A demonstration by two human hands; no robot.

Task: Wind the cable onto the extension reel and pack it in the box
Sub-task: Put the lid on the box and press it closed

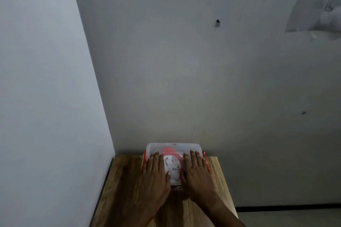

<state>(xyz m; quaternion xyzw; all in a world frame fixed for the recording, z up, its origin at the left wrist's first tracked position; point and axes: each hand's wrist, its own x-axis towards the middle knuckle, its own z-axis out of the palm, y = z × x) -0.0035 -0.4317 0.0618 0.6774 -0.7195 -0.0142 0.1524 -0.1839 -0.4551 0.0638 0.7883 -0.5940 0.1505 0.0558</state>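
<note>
A clear plastic box point(173, 147) with red side latches stands at the far end of the wooden table point(121, 186), its translucent lid on top. Through the lid I see the white and red extension reel point(172, 167) lying inside. My left hand point(154, 173) lies flat, palm down, on the left half of the lid. My right hand point(196, 171) lies flat on the right half, fingers pointing away from me. Both hands press on the lid and grip nothing. The cable itself is not visible.
The table stands in a corner, with a pale wall on the left and a grey wall behind it. A small black hook point(218, 22) is fixed high on the back wall. Floor with a dark skirting line point(287, 208) lies to the right.
</note>
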